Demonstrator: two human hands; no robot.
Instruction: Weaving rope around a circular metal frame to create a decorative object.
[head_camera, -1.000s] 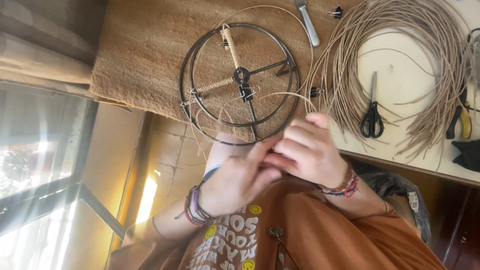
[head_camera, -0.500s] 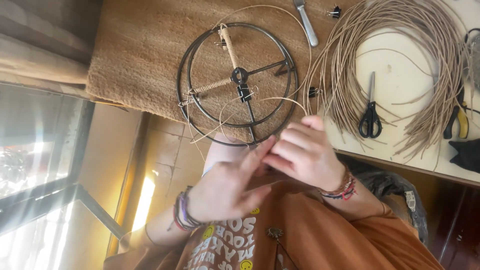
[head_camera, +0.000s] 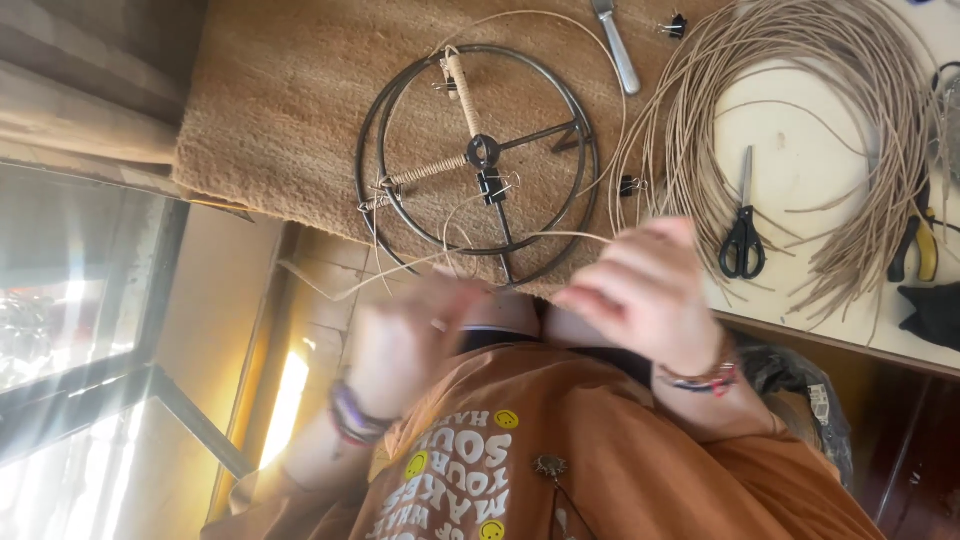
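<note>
Matting underlies the wire frame. Both hands have separated since a second ago, drawing the strand taut below the frame; right hand pinches it, left hand is blurred, grip probably closed.

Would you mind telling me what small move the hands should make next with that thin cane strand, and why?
Probably draw the thin pale cane strand taut toward the round black metal wire frame. The right hand pinches one end, the blurred left hand sits beside it, and the strand sags loosely between them.
</note>
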